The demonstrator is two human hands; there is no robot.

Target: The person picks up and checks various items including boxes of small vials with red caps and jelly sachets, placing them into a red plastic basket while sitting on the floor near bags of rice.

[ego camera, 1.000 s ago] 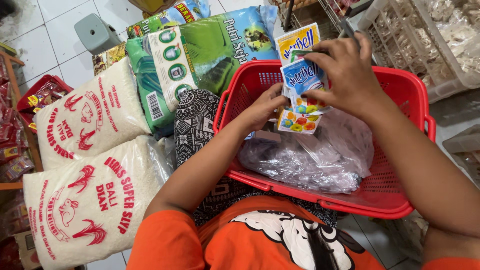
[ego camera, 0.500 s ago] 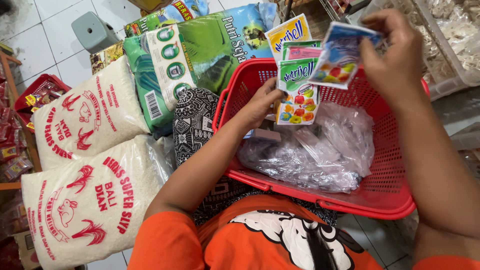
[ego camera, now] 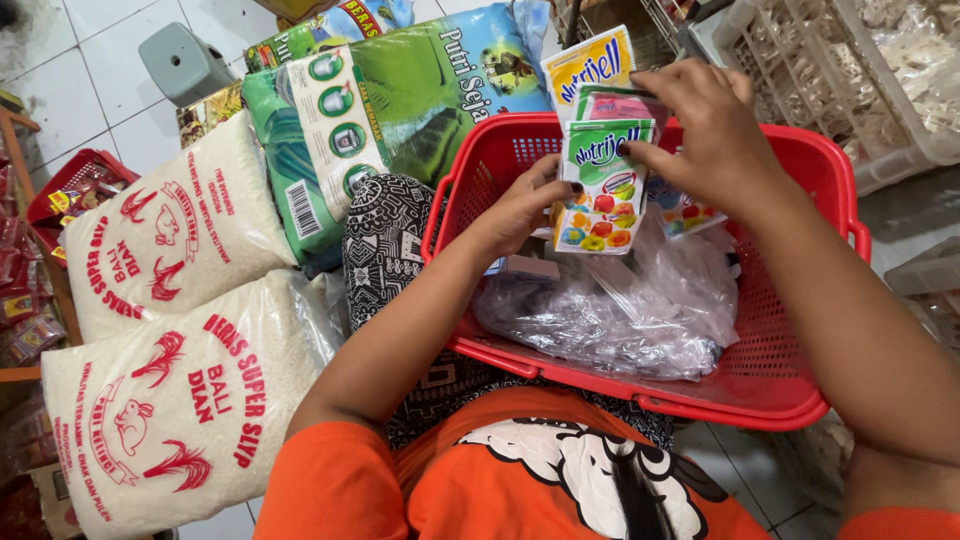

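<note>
Sachets (ego camera: 601, 185) of powdered jelly mix, fanned like cards, sit above the red basket (ego camera: 800, 390), pinched at their lower left edge by the left hand (ego camera: 520, 210). The right hand (ego camera: 715, 135) has come back down onto the fan: half a second ago it was lifted off to the right with a blue sachet held clear of the rest, and now its fingers (ego camera: 650, 155) close over the right side of the green-fronted packet, thumb on the face, so both hands grip the bundle together. The blue one seems tucked behind again, only a corner showing under the right palm. A yellow sachet (ego camera: 590, 65) stands tallest at the back, a pink one just below it. So the sorting looks to go on one packet at a time. Beneath them a crumpled clear plastic bag (ego camera: 610, 315) fills the basket bottom. White rice sacks (ego camera: 170, 400) and a green sack (ego camera: 400, 110) lean at the left.
</note>
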